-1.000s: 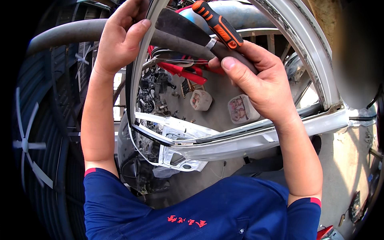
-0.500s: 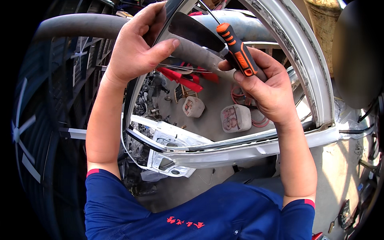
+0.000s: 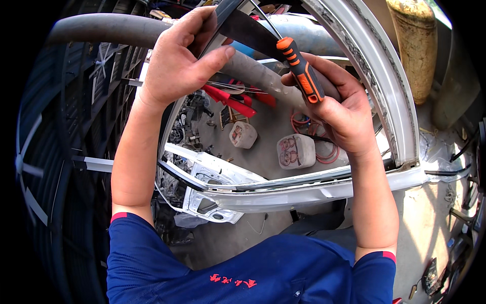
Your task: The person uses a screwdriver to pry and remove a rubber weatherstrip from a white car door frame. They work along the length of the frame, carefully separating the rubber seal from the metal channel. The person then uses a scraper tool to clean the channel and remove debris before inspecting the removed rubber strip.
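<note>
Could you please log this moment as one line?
left hand: at door frame, grip unclear | right hand: holding screwdriver and scraper

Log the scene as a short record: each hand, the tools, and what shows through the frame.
Left hand: at the left side of the silver window frame; grip unclear
Right hand: closed around both tools
Tools: orange-and-black screwdriver; dark-bladed scraper
Through frame: pale blocky objects on the floor; white metal panel
</note>
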Motion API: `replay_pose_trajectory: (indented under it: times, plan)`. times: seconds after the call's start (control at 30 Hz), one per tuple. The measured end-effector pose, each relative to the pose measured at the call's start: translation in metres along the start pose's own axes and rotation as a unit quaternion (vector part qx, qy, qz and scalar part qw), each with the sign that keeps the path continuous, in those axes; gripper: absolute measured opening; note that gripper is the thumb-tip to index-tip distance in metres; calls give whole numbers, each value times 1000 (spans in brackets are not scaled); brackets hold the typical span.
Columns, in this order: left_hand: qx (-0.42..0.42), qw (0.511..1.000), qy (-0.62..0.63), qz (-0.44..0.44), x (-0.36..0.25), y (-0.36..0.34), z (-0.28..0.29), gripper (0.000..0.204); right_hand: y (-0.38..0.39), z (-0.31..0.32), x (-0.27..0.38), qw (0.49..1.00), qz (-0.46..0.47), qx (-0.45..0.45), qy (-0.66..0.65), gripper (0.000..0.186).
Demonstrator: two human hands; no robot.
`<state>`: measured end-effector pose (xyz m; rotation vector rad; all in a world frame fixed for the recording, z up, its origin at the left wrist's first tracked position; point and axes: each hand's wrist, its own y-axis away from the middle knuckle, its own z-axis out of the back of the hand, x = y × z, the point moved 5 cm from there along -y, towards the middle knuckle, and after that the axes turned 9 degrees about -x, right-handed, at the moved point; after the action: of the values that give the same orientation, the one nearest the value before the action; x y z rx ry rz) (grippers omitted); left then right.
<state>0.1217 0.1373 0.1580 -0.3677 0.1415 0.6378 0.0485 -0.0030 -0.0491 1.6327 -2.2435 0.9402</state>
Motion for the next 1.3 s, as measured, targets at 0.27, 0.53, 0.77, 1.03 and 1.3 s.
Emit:
replay_pose_trajectory:
  times: [0.27,0.53,0.77,1.03,1.3]
  plan:
    - [-22,998,-22,-47,-23,2,-5,45,5,-1,4,968,-93,48,-228,65]
    - [-7,998,-64,-8,-32,7,-5,46,7,-25,-17,969,-115,49,-213,56]
    - [-65,996,-44,-38,-42,5,-7,41,10,-38,-40,896,-194,112,-384,61]
    - [-162,970,-176,36,-58,11,-25,44,1,-12,-38,914,-210,88,-337,62]
    - [-178,963,-197,46,-63,15,-22,43,5,-16,-12,977,-111,102,-153,89]
